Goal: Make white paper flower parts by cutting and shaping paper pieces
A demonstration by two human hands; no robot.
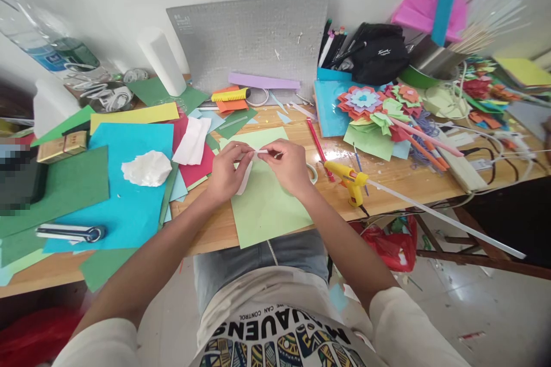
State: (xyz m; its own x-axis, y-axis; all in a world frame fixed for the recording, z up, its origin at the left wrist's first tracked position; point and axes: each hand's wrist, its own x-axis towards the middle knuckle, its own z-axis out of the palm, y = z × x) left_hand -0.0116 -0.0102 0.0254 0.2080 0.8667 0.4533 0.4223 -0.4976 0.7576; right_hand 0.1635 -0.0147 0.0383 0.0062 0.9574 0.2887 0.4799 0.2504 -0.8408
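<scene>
Both my hands pinch a thin white strip [259, 151] stretched between their fingertips, just above a light green sheet of paper [269, 212]. My left hand [231, 169] grips its left end, and my right hand [286, 165] grips the other; what the strip is made of is too small to tell. Below my left fingers a pale, rounded white piece [245, 179] shows, partly hidden by the hand. A roll of tape [312, 174] peeks out beside my right hand. Farther right lies a yellow hot glue gun [350, 180] with a long glue stick [447, 219] in it.
Left are a blue sheet [129, 212], crumpled white tissue [147, 168], a stapler [71, 233] and a folded white tissue [192, 141]. A grey cutting mat [253, 40] leans on the wall. Paper flowers [361, 100], a red pen [319, 146] and a power strip [462, 166] lie right.
</scene>
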